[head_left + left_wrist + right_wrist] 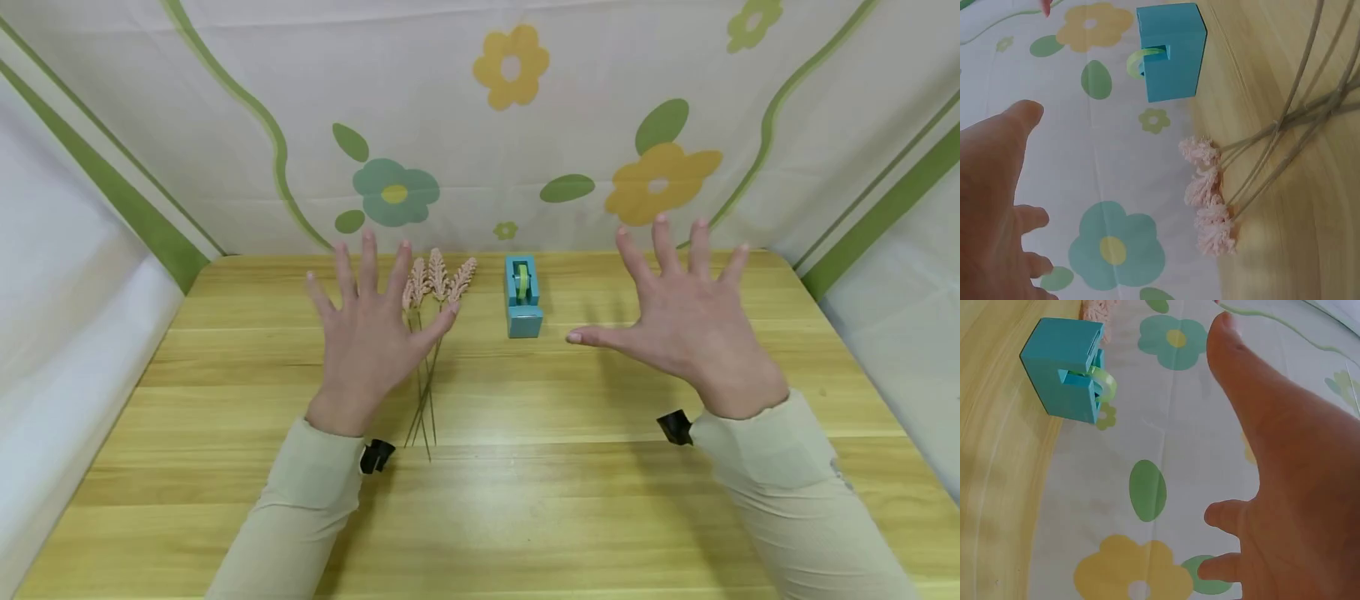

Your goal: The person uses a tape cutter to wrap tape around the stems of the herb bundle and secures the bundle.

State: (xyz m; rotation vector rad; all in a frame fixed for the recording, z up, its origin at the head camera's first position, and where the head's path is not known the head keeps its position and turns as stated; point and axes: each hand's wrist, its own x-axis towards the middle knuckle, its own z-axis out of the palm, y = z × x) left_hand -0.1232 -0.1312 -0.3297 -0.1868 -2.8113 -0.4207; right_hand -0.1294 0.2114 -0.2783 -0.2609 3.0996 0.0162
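Observation:
Both hands hang above the table with fingers spread wide and nothing held. In the head view the left hand [367, 337] is nearest to several pink artificial flowers [438, 279], and it hides part of them. Their thin stems [1285, 125] cross one another on the wood, as the left wrist view shows. A blue tape dispenser [522, 297] with a roll of yellow-green tape [1102, 384] stands between the hands at the back of the table. To its right is the right hand [693, 325], thumb pointing toward the dispenser without touching it.
The wooden table [510, 517] reaches back to a white cloth [450, 100] printed with flowers and leaves. White cloth also hangs at the left and right sides. Black straps or mounts [377, 457] sit at both wrists, by the light sleeves.

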